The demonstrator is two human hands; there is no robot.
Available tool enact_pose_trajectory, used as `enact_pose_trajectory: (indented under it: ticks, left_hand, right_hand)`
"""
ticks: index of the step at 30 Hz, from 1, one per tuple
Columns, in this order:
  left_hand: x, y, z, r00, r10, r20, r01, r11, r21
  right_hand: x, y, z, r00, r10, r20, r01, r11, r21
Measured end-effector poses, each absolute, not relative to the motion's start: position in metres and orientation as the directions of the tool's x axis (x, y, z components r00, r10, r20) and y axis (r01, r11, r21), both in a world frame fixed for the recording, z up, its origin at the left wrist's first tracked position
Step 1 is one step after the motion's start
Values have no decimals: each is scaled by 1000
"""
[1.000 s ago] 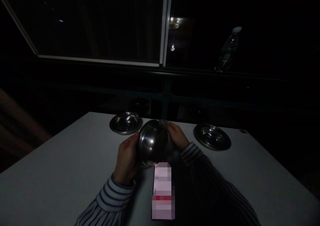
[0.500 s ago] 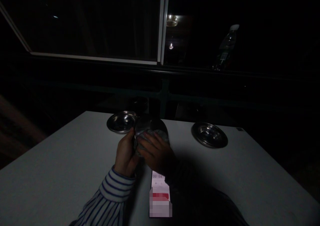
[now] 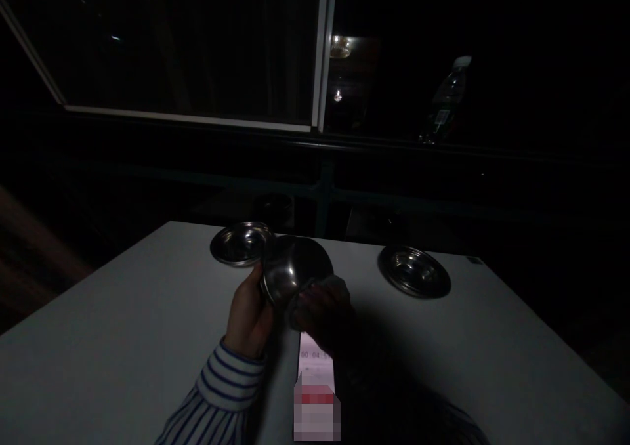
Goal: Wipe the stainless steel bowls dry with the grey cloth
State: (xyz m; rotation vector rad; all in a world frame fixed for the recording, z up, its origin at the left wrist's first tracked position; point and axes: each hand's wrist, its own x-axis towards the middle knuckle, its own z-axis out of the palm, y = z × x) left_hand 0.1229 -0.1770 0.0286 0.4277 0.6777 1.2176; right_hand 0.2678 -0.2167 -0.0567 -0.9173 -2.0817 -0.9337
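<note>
A shiny metal bowl (image 3: 290, 268) is tilted above the white table, its rounded side showing. My left hand (image 3: 249, 317) grips it at the left edge, thumb up along the rim. My right hand (image 3: 325, 314), dark in shadow, holds a greyish cloth (image 3: 339, 289) against the lower right of the bowl. Part of the cloth is hidden under my fingers. Below my hands lies a phone (image 3: 316, 363) with a lit timer screen, partly covered by my right arm.
One metal dish (image 3: 241, 245) sits behind the bowl at the left, another dish (image 3: 415, 272) at the right of the white table (image 3: 123, 340). A plastic bottle (image 3: 445, 100) stands by the dark window. The window frame (image 3: 197, 118) runs along the back.
My right hand and the cloth have slid down and right across the bowl, baring more of its metal side. My left hand keeps its grip.
</note>
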Motion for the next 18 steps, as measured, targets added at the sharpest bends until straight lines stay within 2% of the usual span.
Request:
enact_pose_trajectory:
  ticks: [2,4,6,9,11,13,16,18]
  left_hand:
    - [128,-182,23,244,944,-222,-661,330,675]
    - [131,-187,19,246,955,-164,-610,284,739]
    - [131,-191,18,214,970,-113,-556,216,803]
    - [126,-195,21,183,975,-125,-508,203,837]
    - [122,-194,23,162,973,-165,-529,227,818]
    - [118,-190,22,161,962,-221,-568,274,776]
    - [115,-181,13,178,943,-283,-642,329,692]
    - [116,-175,5,165,954,-249,-688,292,664]
  right_hand:
    - [257,-216,-41,-534,361,765,790,535,299]
    - [250,-212,-18,-453,458,765,820,550,157]
    - [250,-204,7,-361,590,722,826,562,-47]
    - [264,-188,31,-222,737,639,729,560,-393]
    - [277,-180,32,-89,832,547,621,476,-623]
    - [288,-177,22,47,894,445,488,368,-791]
    - [293,-185,-5,243,909,339,345,246,-906]
    - [287,-197,-25,325,875,358,353,239,-905]
